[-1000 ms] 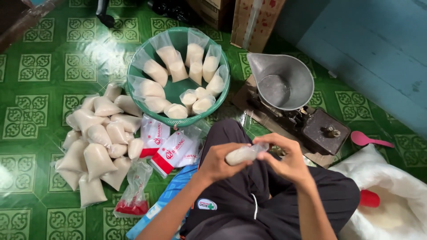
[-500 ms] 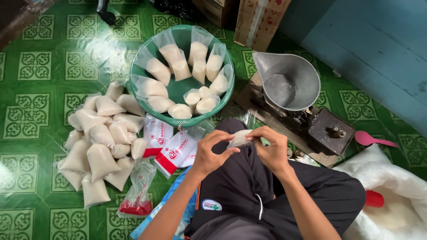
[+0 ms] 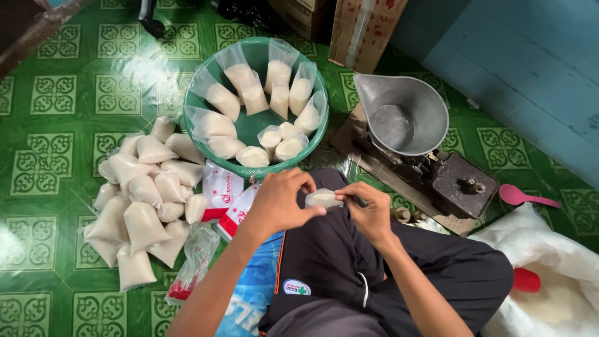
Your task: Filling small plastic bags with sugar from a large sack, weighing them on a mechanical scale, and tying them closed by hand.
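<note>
I sit cross-legged on a green tiled floor. My left hand (image 3: 279, 203) and my right hand (image 3: 369, 209) both grip a small clear plastic bag of white grains (image 3: 323, 199) above my lap; the fingers pinch its two ends. Just beyond my hands stands a green basin (image 3: 254, 130) with several open-topped filled bags leaning inside. A pile of tied bags (image 3: 145, 200) lies on the floor to my left.
A balance scale with a metal scoop pan (image 3: 405, 118) stands at the right front. A pink spoon (image 3: 521, 197) and a big white sack of grains (image 3: 549, 281) lie at the right. Red-and-white packets (image 3: 226, 193) and cardboard boxes (image 3: 355, 28) are nearby.
Both hands have shifted left and forward with the small bag, closer to the basin. The fingers now pinch the bag's ends more tightly.
</note>
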